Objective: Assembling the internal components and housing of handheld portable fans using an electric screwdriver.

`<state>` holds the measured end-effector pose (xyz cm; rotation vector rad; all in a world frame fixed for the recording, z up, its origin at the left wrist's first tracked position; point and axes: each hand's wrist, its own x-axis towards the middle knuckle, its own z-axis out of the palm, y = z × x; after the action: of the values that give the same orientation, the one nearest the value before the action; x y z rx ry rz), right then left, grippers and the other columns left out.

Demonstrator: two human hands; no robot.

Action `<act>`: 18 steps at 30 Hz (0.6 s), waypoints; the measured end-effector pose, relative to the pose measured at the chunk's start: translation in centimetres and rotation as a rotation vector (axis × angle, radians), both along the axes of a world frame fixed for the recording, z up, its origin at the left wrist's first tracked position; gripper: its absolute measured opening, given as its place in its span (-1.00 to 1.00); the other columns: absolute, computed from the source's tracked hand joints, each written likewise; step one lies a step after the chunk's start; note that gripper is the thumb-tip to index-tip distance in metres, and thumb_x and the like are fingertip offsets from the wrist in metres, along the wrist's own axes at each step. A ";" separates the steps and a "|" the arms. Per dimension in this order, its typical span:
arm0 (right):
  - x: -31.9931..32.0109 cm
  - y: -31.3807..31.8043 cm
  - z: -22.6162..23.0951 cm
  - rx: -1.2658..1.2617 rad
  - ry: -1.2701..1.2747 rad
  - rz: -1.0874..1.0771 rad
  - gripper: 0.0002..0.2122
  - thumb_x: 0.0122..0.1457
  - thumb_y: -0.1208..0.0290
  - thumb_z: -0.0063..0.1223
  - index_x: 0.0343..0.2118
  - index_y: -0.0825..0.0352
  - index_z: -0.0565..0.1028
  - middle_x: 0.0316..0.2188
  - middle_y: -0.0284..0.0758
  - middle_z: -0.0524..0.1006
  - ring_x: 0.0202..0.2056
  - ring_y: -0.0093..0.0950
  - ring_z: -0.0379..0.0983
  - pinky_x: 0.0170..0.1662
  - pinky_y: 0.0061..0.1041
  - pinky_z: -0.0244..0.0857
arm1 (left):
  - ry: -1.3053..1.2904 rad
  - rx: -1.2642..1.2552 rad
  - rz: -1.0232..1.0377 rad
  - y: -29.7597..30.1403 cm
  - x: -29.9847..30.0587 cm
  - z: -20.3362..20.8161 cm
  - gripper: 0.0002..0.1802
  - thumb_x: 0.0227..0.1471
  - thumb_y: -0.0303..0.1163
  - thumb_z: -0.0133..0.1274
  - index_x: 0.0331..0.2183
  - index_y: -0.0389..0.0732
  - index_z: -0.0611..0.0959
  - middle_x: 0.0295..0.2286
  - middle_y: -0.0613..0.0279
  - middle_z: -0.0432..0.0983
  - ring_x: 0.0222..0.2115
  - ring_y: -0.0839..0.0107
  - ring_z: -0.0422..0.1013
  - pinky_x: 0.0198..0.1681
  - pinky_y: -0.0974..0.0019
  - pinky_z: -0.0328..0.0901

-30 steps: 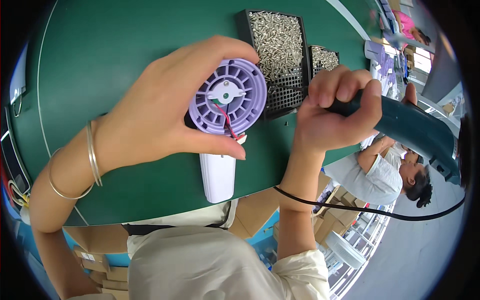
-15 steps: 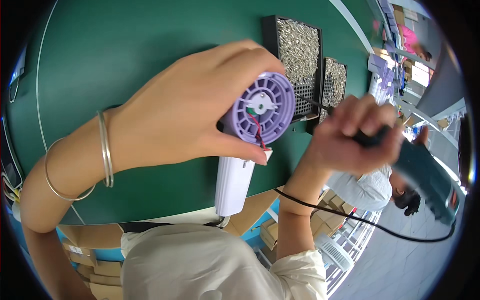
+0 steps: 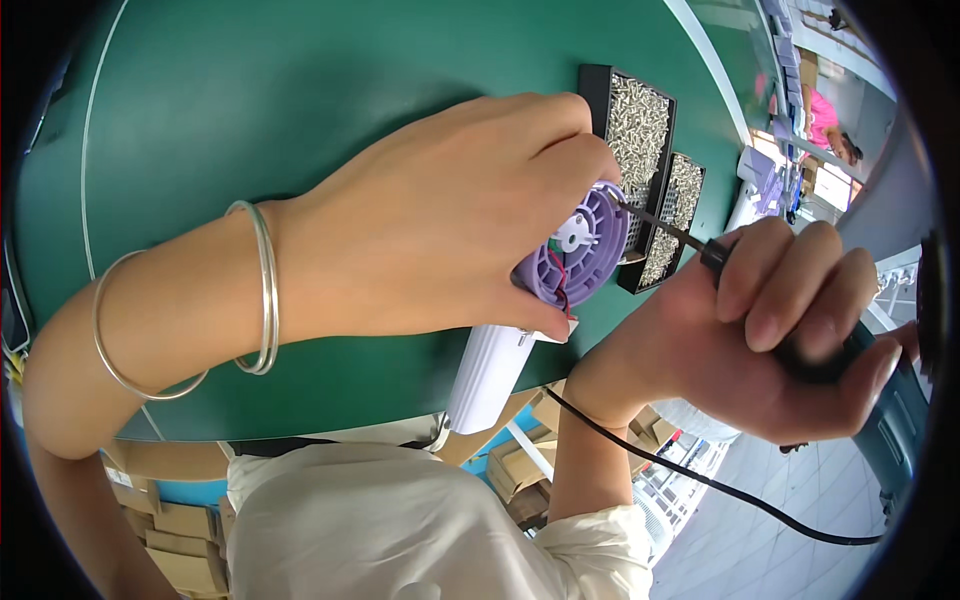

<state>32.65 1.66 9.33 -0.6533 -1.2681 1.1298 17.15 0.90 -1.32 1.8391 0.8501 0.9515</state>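
My left hand (image 3: 440, 210) is wrapped around a round purple housing (image 3: 607, 265) with spoke-like ribs, holding it tilted above the table. A white grooved handle (image 3: 490, 378) extends down from it toward me. Thin red wires (image 3: 559, 277) show inside, below a pale center hub. My right hand (image 3: 775, 325) grips a dark green corded electric screwdriver (image 3: 893, 415). Its long thin bit (image 3: 665, 225) points left, and the tip meets the upper rim of the housing. Whether a screw sits at the tip is too small to tell.
Two black trays of small silver screws (image 3: 640, 125) stand just beyond the housing on the green table (image 3: 250, 90). A black cord (image 3: 700, 476) hangs across my right forearm. Purple and white parts (image 3: 760, 180) lie farther right. Cardboard boxes (image 3: 185, 545) sit under the table edge.
The screwdriver bit has swung to the housing's upper rim as my right hand moved right and down. My left hand has shifted right and turned the housing more toward the bit.
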 end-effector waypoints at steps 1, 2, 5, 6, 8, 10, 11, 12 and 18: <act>0.3 0.2 -0.1 -0.027 -0.039 0.041 -0.69 0.23 0.12 -0.18 -0.55 0.23 0.29 -0.62 -0.43 0.24 -0.67 -0.57 0.12 -0.61 -0.56 -0.02 | -0.011 0.008 0.005 0.0 0.0 0.0 -0.18 -0.43 -0.19 0.44 -0.08 -0.21 0.46 -0.21 0.17 0.34 -0.19 0.17 0.35 -0.12 0.22 0.30; 0.5 1.5 -1.0 0.081 -0.139 0.112 -0.65 0.21 0.10 -0.18 -0.61 0.23 0.24 -0.64 -0.42 0.22 -0.68 -0.57 0.09 -0.60 -0.57 -0.04 | -0.023 0.021 0.011 0.1 0.1 -0.1 -0.18 -0.44 -0.20 0.44 -0.08 -0.21 0.46 -0.22 0.17 0.34 -0.19 0.16 0.35 -0.12 0.21 0.30; 0.2 1.7 -1.5 -0.115 -0.208 0.169 -0.64 0.22 0.09 -0.24 -0.60 0.23 0.25 -0.65 -0.40 0.22 -0.70 -0.58 0.06 -0.62 -0.58 -0.07 | -0.007 0.044 0.022 0.2 0.4 -0.3 -0.18 -0.45 -0.21 0.44 -0.08 -0.21 0.46 -0.22 0.16 0.35 -0.19 0.14 0.35 -0.12 0.19 0.29; 0.1 2.1 -2.4 -0.119 -0.205 0.172 -0.64 0.22 0.09 -0.24 -0.60 0.23 0.25 -0.65 -0.40 0.22 -0.70 -0.58 0.06 -0.62 -0.58 -0.07 | -0.005 0.039 0.025 0.2 0.5 -0.5 -0.18 -0.45 -0.21 0.44 -0.08 -0.21 0.46 -0.22 0.16 0.35 -0.19 0.14 0.35 -0.12 0.19 0.29; -0.5 2.2 -4.0 0.090 -0.230 0.028 -0.62 0.25 0.10 -0.34 -0.63 0.22 0.22 -0.68 -0.40 0.21 -0.74 -0.58 0.02 -0.67 -0.55 -0.11 | -0.059 0.088 0.068 0.2 0.6 -0.6 -0.18 -0.46 -0.22 0.44 -0.08 -0.21 0.46 -0.22 0.16 0.35 -0.19 0.13 0.35 -0.11 0.18 0.29; -0.5 2.0 -4.1 0.085 -0.207 0.056 -0.65 0.25 0.10 -0.34 -0.58 0.22 0.23 -0.67 -0.40 0.22 -0.73 -0.58 0.03 -0.67 -0.55 -0.10 | -0.049 0.050 0.036 0.3 0.4 -0.4 -0.18 -0.46 -0.22 0.44 -0.09 -0.21 0.46 -0.22 0.17 0.35 -0.19 0.13 0.34 -0.11 0.18 0.29; -0.4 1.9 -4.0 0.085 -0.185 0.079 -0.68 0.25 0.11 -0.33 -0.52 0.22 0.24 -0.66 -0.41 0.23 -0.73 -0.59 0.04 -0.67 -0.55 -0.08 | -0.040 0.017 0.000 0.4 0.5 -0.3 -0.19 -0.46 -0.22 0.43 -0.09 -0.21 0.46 -0.22 0.17 0.35 -0.19 0.13 0.34 -0.11 0.18 0.29; -0.3 1.8 -3.9 0.086 -0.163 0.101 -0.70 0.26 0.11 -0.33 -0.47 0.22 0.25 -0.65 -0.41 0.23 -0.72 -0.59 0.05 -0.67 -0.55 -0.07 | -0.047 0.022 -0.005 0.4 0.6 -0.3 -0.19 -0.46 -0.22 0.43 -0.09 -0.21 0.46 -0.22 0.17 0.35 -0.19 0.13 0.34 -0.11 0.18 0.29; 0.6 1.8 -3.3 0.110 0.009 0.230 -0.72 0.28 0.13 -0.31 -0.15 0.23 0.31 -0.59 -0.45 0.27 -0.70 -0.62 0.10 -0.67 -0.56 0.02 | -0.017 0.015 -0.019 1.0 0.7 0.1 -0.23 -0.43 -0.21 0.43 -0.11 -0.21 0.47 -0.21 0.16 0.35 -0.17 0.12 0.34 -0.09 0.18 0.28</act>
<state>33.20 3.51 6.07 -0.4278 -1.4136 1.2386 17.89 1.93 -1.23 1.8462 0.8153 0.9632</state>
